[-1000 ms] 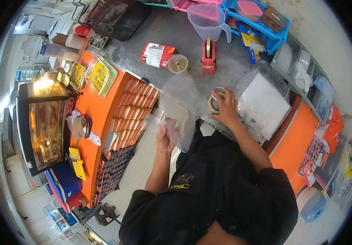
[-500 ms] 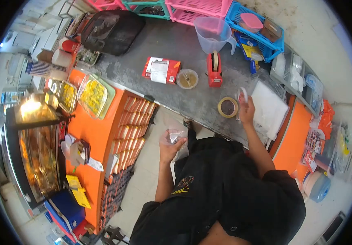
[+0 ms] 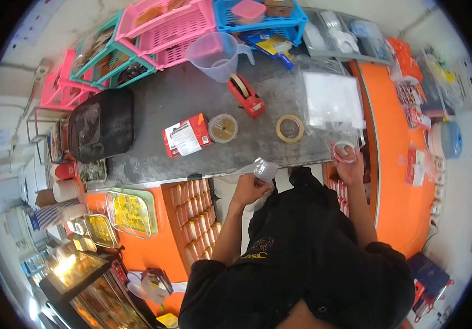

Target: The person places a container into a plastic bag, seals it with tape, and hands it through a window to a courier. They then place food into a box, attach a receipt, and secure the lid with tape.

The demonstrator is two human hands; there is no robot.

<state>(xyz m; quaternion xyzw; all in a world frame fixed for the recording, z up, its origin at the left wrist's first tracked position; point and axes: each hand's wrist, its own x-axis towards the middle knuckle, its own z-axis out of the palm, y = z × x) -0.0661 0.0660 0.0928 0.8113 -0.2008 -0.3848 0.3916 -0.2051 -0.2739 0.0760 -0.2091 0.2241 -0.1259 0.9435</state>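
Note:
My left hand (image 3: 249,189) is closed on a crumpled clear plastic bag (image 3: 265,169), in front of the counter's near edge. My right hand (image 3: 351,167) grips a round, see-through plastic lid (image 3: 344,152) with a pale rim, at the counter's right front; whether it is a lid or a shallow tub is hard to tell. Nearby on the counter lie a roll of tan tape (image 3: 289,128) and a stack of white sheets (image 3: 332,100) in clear plastic. A lidded round tub (image 3: 223,128) stands beside a red box (image 3: 186,135) with a paper slip on it.
A red tape dispenser (image 3: 246,96) and a clear measuring jug (image 3: 214,57) stand farther back. Plastic baskets (image 3: 165,35) line the wall. At left are a black bag (image 3: 103,125), trays of yellow food (image 3: 132,213) and a lit display case (image 3: 101,293).
The head view has turned, so the counter lies more squarely ahead. My left hand has come up near the counter edge with the bag. My right hand has drawn back toward me with the lid.

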